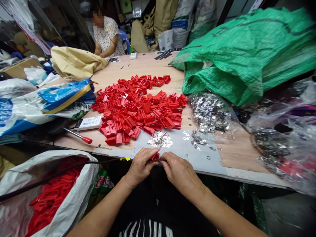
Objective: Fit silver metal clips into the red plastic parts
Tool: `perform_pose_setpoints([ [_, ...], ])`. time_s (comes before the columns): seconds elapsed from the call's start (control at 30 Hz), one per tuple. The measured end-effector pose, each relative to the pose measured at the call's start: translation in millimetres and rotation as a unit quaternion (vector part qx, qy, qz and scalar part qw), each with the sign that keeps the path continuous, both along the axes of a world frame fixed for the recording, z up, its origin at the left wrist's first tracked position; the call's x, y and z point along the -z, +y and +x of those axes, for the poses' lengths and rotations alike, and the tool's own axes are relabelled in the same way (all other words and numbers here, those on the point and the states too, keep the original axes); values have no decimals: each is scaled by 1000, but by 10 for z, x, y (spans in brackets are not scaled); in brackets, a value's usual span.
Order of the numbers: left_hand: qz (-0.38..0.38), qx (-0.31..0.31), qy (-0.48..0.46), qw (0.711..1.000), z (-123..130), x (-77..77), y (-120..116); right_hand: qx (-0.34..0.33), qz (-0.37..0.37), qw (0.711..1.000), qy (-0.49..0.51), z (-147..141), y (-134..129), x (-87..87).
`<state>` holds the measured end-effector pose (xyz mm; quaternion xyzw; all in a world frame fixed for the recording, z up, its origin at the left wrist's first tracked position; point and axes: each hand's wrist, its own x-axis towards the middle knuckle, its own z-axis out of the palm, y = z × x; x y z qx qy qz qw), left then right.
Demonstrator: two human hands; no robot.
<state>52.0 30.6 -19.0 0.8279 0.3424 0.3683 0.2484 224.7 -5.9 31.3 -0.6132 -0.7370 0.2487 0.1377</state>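
Observation:
My left hand (141,164) is closed around a small red plastic part (155,156) at the table's front edge. Close against it, my right hand (178,167) is pinched at the part's right side; what lies between its fingertips is too small to make out. Just beyond my hands sits a little heap of shiny metal pieces (161,140) on a grey sheet (170,151). Behind that spreads a large pile of similar red plastic parts (138,108). More flat metal pieces (198,140) lie scattered to the right.
An open white sack (91,174) of red parts stands at lower left. A red-tipped lever (86,140) and a white box (89,122) are on the left. A clear bag of metal pieces (209,112) and a green sack (247,52) occupy the right. Another person (110,36) sits across the table.

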Motion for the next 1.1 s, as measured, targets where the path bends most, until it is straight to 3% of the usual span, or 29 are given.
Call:
perform_pose_setpoints([
  [0.33, -14, -9, -8, 1000, 23, -19, -2, 3, 10, 999, -36, -134, 53, 27],
  [0.5, -63, -14, -26, 998, -3, 14, 24, -2, 23, 1000, -7, -85, 29, 37],
  [0.7, -102, -45, -67, 991, 10, 18, -19, 19, 57, 993, 103, 74, -224, 65],
  [0.9, -105, -45, -100, 988, 73, -153, -169, 51, 26, 980, 188, 264, -402, 73],
  [1.0, -143, -56, -144, 978, 84, -274, -295, 49, 16, 974, 222, 275, -435, 11],
  [1.1, -273, -77, -262, 922, 98, -408, -439, 12, 3, 965, 262, 211, -468, -88],
])
